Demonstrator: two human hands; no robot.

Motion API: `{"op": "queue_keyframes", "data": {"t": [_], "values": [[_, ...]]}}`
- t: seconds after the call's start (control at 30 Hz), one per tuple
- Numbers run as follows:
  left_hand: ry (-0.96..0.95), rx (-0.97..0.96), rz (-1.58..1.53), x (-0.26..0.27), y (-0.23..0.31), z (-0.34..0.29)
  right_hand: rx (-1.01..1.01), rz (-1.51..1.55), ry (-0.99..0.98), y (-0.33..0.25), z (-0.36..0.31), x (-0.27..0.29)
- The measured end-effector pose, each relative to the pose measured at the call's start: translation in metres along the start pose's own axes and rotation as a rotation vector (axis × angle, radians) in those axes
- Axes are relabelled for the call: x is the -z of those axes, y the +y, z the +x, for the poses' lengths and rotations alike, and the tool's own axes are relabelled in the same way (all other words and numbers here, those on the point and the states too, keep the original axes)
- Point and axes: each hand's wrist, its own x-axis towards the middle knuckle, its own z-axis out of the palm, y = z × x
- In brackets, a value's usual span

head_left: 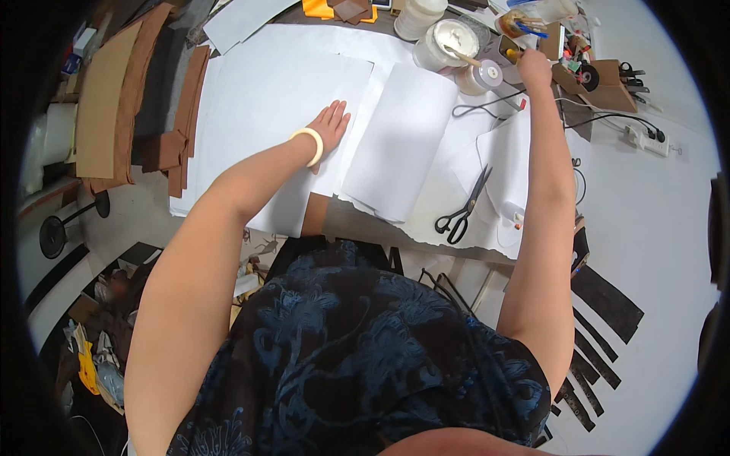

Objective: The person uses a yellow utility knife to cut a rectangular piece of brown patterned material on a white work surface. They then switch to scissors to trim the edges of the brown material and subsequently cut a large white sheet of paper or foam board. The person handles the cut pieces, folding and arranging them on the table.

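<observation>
My left hand, with a cream bangle on its wrist, lies flat on a large white sheet. Its fingers are stretched out near the sheet's right edge. A folded or stacked white sheet lies just right of it. At the far right my right hand reaches to a small box with a yellow-tipped thing at its opening. The fingers look curled; what they hold, if anything, is hidden. Black-handled scissors rest on the table, left of my right forearm.
An open jar of white paste with a brush or stick in it stands at the back, beside a lidded container. A white roll lies beside my right forearm. Brown sheets edge the left side. A power strip is at the right wall.
</observation>
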Motion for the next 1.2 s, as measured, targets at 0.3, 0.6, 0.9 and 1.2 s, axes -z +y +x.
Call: {"op": "queue_keyframes", "data": {"t": [0.3, 0.6, 0.9, 1.2], "values": [[-0.033, 0.023, -0.016, 0.005, 0.0, 0.0, -0.285, 0.318, 0.534, 0.01, -0.088, 0.108], [-0.027, 0.024, 0.006, 0.003, 0.0, -0.004, 0.137, 0.835, 0.164, -0.184, -0.203, 0.123], [-0.006, 0.007, 0.04, 0.005, -0.001, 0.0, 0.247, 0.681, -0.113, -0.257, -0.199, 0.012], [-0.012, -0.007, 0.025, 0.005, -0.003, 0.0, 0.177, 0.678, -0.228, -0.254, -0.182, 0.002]]}}
